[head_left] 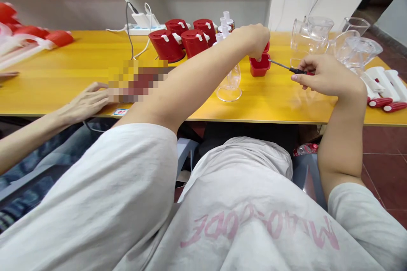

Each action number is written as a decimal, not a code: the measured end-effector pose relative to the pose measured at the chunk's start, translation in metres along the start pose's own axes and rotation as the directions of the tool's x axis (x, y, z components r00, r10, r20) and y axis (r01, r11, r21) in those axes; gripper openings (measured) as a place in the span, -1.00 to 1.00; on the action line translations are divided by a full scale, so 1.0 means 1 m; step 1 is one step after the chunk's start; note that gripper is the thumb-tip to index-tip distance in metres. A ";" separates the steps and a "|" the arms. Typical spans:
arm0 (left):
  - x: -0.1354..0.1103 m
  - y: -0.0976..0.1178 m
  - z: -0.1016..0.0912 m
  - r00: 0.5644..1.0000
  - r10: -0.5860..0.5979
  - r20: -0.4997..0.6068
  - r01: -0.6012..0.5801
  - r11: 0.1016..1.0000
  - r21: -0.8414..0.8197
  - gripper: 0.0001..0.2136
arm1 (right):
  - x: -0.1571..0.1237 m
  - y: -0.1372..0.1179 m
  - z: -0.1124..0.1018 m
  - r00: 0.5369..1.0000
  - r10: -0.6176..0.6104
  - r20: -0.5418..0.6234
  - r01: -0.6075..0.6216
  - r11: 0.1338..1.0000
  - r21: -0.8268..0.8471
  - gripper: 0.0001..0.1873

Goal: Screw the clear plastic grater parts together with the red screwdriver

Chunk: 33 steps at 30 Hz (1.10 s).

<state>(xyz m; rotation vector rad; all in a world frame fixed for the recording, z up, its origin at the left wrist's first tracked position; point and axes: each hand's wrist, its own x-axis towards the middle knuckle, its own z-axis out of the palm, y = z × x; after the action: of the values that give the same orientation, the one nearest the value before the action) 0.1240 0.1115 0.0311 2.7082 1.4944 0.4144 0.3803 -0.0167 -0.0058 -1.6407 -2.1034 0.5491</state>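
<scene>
My right hand (327, 74) is wrapped round a screwdriver (297, 71) with a black and red handle. Its metal shaft points left, the tip close to the rim of a small red square cup (260, 67). Over that cup hangs my left hand (258, 40), fingers bent down and drawn together; what they pinch, if anything, is hidden. Behind it shows part of another small red container (266, 46). A clear plastic funnel-like piece (229, 89) stands just left of the cup, partly covered by my left forearm.
Several red cylindrical housings (167, 46) and white-topped parts (225, 27) stand behind my left arm. Clear plastic pieces (318, 34) and white parts with red ends (386, 87) lie at right. A co-worker's hand (87, 101) rests at left, near a power strip (143, 29) with cables.
</scene>
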 end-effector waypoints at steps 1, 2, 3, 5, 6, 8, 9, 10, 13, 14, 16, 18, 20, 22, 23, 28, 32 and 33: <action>-0.004 0.000 -0.006 1.000 -0.012 0.019 0.012 1.000 0.025 -0.90 | 0.001 0.001 0.000 1.000 -0.005 -0.006 0.005 1.000 -0.010 -0.58; -0.011 0.000 -0.013 1.000 -0.014 0.025 0.013 0.999 0.038 -0.90 | 0.001 0.002 0.000 1.000 -0.009 -0.013 0.008 1.000 -0.014 -0.59; -0.019 -0.001 -0.020 1.000 -0.001 0.014 0.001 0.999 0.035 -0.87 | 0.001 0.003 -0.001 1.000 -0.008 -0.018 0.008 1.000 -0.011 -0.61; -0.043 -0.004 -0.033 0.998 0.036 -0.044 -0.036 0.999 -0.001 -0.76 | 0.000 0.003 -0.001 1.000 0.012 -0.023 -0.012 1.000 0.008 -0.62; -0.058 -0.007 -0.037 0.995 0.051 -0.086 -0.053 0.998 -0.024 -0.71 | -0.001 0.002 -0.001 0.999 0.028 -0.021 -0.028 0.999 0.026 -0.63; -0.092 -0.014 -0.040 0.979 0.042 -0.198 -0.068 0.989 -0.129 -0.66 | -0.003 -0.001 -0.002 0.998 0.064 -0.017 -0.063 0.996 0.056 -0.64; -0.109 -0.019 -0.039 0.964 0.040 -0.265 -0.083 0.985 -0.153 -0.63 | -0.004 -0.002 -0.001 0.997 0.071 -0.014 -0.070 0.996 0.063 -0.65; -0.127 -0.024 -0.036 0.957 0.026 -0.288 -0.079 0.982 -0.173 -0.61 | -0.004 -0.003 -0.001 0.998 0.068 -0.014 -0.067 0.996 0.061 -0.65; -0.166 -0.042 -0.021 0.959 -0.041 -0.281 -0.027 0.972 -0.233 -0.47 | -0.005 -0.005 0.001 1.000 0.027 -0.012 -0.026 0.999 0.039 -0.64; -0.173 -0.048 -0.014 0.963 -0.056 -0.265 -0.007 0.973 -0.229 -0.40 | -0.005 -0.005 0.002 1.000 0.015 -0.009 -0.015 0.999 0.038 -0.64; -0.179 -0.058 -0.002 0.972 -0.062 -0.225 0.011 0.974 -0.224 -0.34 | -0.006 -0.007 0.004 1.000 0.009 0.004 -0.010 0.999 0.039 -0.63; -0.177 -0.064 0.007 0.980 -0.051 -0.193 0.006 0.974 -0.227 -0.39 | -0.007 -0.012 0.005 0.999 0.013 0.036 -0.014 1.000 0.027 -0.65; -0.172 -0.066 0.013 0.981 -0.046 -0.189 0.002 0.975 -0.224 -0.47 | -0.009 -0.018 0.006 0.997 0.018 0.074 -0.019 1.000 0.005 -0.66; -0.169 -0.066 0.016 0.977 -0.052 -0.206 0.006 0.975 -0.222 -0.49 | -0.009 -0.024 0.007 0.995 -0.001 0.101 0.004 1.000 -0.025 -0.68; -0.168 -0.066 0.017 0.975 -0.058 -0.213 0.009 0.974 -0.226 -0.48 | -0.009 -0.027 0.008 0.994 -0.026 0.110 0.031 0.999 -0.043 -0.70; -0.170 -0.066 0.019 0.977 -0.067 -0.204 0.014 0.968 -0.252 -0.34 | -0.001 -0.028 0.016 0.983 -0.123 0.133 0.136 0.986 -0.095 -0.66; -0.171 -0.067 0.019 0.980 -0.043 -0.192 -0.007 0.967 -0.256 -0.29 | 0.004 -0.022 0.022 0.984 -0.121 0.135 0.138 0.981 -0.133 -0.56; -0.171 -0.067 0.018 0.982 -0.035 -0.185 -0.013 0.967 -0.253 -0.28 | 0.004 -0.022 0.023 0.984 -0.113 0.141 0.133 0.982 -0.138 -0.54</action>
<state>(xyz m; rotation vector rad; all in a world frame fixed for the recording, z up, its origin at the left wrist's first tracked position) -0.0141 0.0071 -0.0339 2.5182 1.3838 0.8214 0.3494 -0.0190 -0.0128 -1.5756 -2.3751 0.4856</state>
